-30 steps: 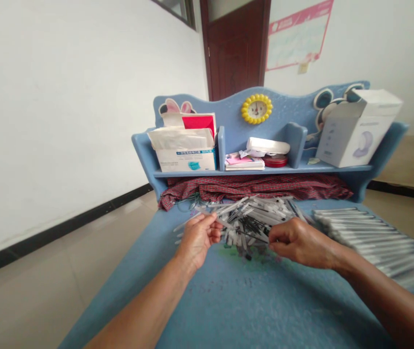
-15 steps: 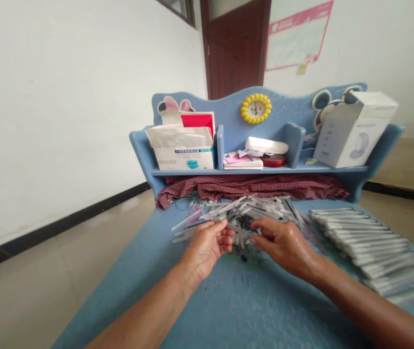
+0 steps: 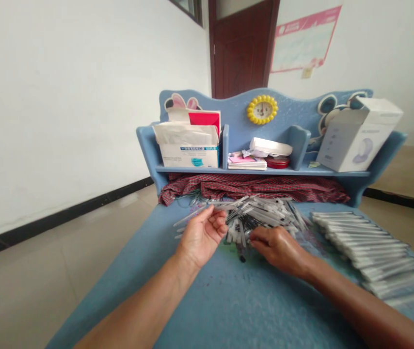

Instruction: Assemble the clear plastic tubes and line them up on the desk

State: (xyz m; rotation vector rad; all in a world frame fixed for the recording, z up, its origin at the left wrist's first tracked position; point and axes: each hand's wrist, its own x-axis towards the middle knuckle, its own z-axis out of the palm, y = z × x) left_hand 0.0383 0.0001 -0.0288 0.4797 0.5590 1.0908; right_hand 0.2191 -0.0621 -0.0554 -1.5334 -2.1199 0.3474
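A heap of clear pen barrels and dark caps [image 3: 265, 211] lies on the blue table in front of me. My left hand [image 3: 204, 235] is at the heap's left side, palm turned inward and fingers curled toward the thumb. A pale pen barrel passes close to its thumb tip; whether it is gripped is unclear. My right hand [image 3: 278, 248] reaches to the near edge of the heap, thumb and fingers pinched together. What sits between those fingertips is too small to make out. A dark cap [image 3: 242, 258] lies just left of the right hand.
Rows of assembled-looking pens [image 3: 370, 252] lie stacked on the right of the table [image 3: 229, 310]. Behind the heap are a folded plaid cloth [image 3: 254, 186] and a shelf with a mask box [image 3: 188, 150], a red round tin [image 3: 278, 162] and a white carton [image 3: 359, 138].
My left hand has drawn slightly left and up, away from my right hand. My right hand has lowered to the near edge of the heap, its fingers closing. The view has shifted slightly.
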